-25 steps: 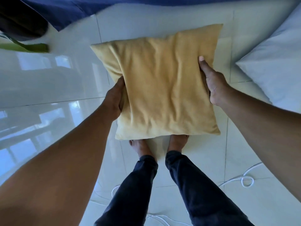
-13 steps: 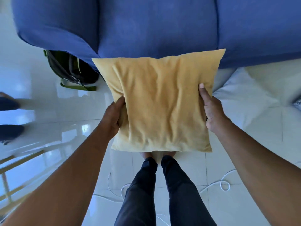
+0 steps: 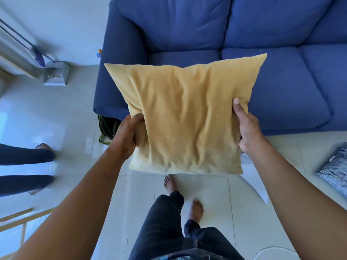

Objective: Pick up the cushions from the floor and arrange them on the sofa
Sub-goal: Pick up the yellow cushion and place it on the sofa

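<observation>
a blue sofa [image 3: 262, 53] stands on glossy pale floor tiles [image 3: 206, 194], with a dark bag [image 3: 108, 126] tucked by its armrest. the left hand [image 3: 127, 134] and right hand [image 3: 247, 128] each clamp a side edge of the yellow cushion [image 3: 187, 121], held in the air in front of the sofa seat. a white cushion [image 3: 257, 190] on the floor is mostly hidden; the patterned thing [image 3: 334, 169] at the right edge is perhaps another cushion, cut off.

One yellow cushion [image 3: 185, 121] is up in two hands, the left hand [image 3: 126, 135] and the right hand [image 3: 247, 128]. There is one blue sofa [image 3: 281, 76]. On the floor at the right lie two more cushions, one white cushion [image 3: 259, 192] and one grey patterned cushion [image 3: 336, 167].
</observation>
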A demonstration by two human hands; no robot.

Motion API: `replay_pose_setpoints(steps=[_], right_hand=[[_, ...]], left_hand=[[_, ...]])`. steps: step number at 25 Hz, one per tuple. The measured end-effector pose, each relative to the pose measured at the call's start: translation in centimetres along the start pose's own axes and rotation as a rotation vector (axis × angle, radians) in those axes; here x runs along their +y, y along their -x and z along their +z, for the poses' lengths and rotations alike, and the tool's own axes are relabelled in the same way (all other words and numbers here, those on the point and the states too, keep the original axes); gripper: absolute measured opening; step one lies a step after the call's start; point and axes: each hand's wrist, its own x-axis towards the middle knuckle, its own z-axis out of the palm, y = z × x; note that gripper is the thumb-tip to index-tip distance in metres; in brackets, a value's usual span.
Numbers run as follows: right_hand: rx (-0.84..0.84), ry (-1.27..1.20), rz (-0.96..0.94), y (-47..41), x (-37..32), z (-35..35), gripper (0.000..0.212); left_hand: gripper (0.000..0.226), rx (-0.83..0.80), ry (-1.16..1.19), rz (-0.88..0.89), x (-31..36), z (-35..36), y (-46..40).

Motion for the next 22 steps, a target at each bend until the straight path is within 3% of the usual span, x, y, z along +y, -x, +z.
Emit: replay_pose_setpoints(steps=[4, 10, 14, 22], right_hand=[[-0.027, -0.056, -0.084, -3.0, -4.0, 1.7, 0.086], [-0.061, -0.043, -0.132, -9.9, -10.3, 5.7, 0.093], [-0.092, -0.071, -0.149, -14.2, -14.0, 7.7, 0.072], [-0.049, -0.070, -0.100, -22.8, -18.4, 11.0, 0.066]], left_hand=[[0.043, -0.019, 0.005, 0.022, 3.8, 0.3, -2.8], [0.067, -0.077, -0.066, 0.067, 10.7, -0.1, -11.6], [0.071, -0.108, -0.084, 0.123, 15.2, -0.4, -17.5], [0.065, -0.068, -0.269, 0.163, 21.0, 2.1, -26.2]])
